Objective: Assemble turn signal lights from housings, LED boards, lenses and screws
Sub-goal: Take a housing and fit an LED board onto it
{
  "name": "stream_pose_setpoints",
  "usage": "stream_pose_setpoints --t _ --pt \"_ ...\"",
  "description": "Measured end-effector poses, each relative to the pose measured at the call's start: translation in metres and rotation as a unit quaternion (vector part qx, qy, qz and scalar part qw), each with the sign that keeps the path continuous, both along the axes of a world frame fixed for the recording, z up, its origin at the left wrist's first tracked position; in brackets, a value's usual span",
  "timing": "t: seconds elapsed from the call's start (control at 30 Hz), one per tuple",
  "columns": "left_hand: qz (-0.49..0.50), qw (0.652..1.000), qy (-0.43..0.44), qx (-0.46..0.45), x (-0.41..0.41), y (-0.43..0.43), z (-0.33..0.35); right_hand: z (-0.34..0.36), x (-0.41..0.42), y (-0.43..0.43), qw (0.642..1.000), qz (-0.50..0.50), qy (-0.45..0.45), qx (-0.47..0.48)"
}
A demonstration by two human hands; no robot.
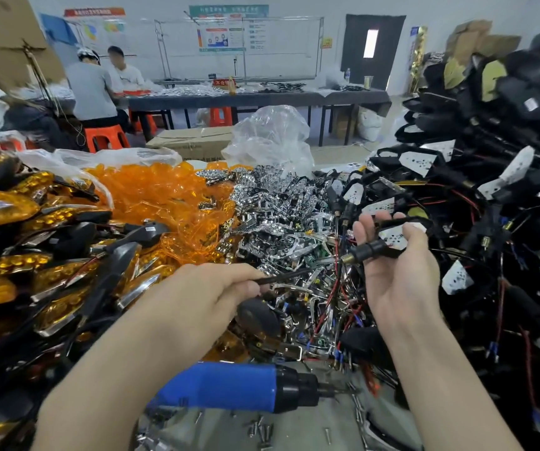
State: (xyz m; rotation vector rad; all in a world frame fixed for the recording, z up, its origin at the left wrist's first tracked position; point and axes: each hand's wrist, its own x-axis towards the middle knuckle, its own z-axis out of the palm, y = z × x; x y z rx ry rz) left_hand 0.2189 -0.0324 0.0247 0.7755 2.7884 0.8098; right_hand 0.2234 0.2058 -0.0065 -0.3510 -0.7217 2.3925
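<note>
My right hand [399,265] holds a black turn signal housing [389,242] with a white LED board [395,237] in it, palm up, thumb over the board. Its threaded stem [348,258] points left. My left hand [210,294] pinches a thin black wire [281,277] that runs toward that housing. Below lies a blue electric screwdriver [239,387] on the table, tip to the right. Loose screws [262,429] lie near the front edge.
A heap of orange lenses [164,196] sits at centre left, chrome reflectors [278,209] in the middle, black wired housings [490,157] piled at right. Finished amber lights [18,255] stack at left. People sit at a far table [246,99].
</note>
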Motion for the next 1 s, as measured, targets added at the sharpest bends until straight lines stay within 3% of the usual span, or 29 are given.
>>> stream_pose_setpoints --t 0.13,0.23,0.43,0.63,1.0 --pt "0.045 0.998 -0.033 -0.005 -0.002 -0.008 0.000 0.002 0.000 -0.012 1.000 0.024 0.007 0.002" --pt "0.079 0.996 0.001 -0.053 -0.004 -0.013 -0.004 -0.001 0.000 -0.027 0.997 0.075 0.017 -0.028" --pt "0.002 0.998 0.022 0.054 0.002 0.021 -0.014 -0.005 -0.004 -0.044 0.986 0.150 0.061 -0.036" --pt "-0.033 0.999 -0.030 0.015 0.000 0.033 -0.027 -0.012 -0.005 -0.039 0.980 0.180 0.082 -0.021" --pt "-0.069 0.991 -0.104 0.052 -0.005 0.031 -0.035 -0.018 -0.010 -0.043 0.977 0.193 0.082 -0.030"
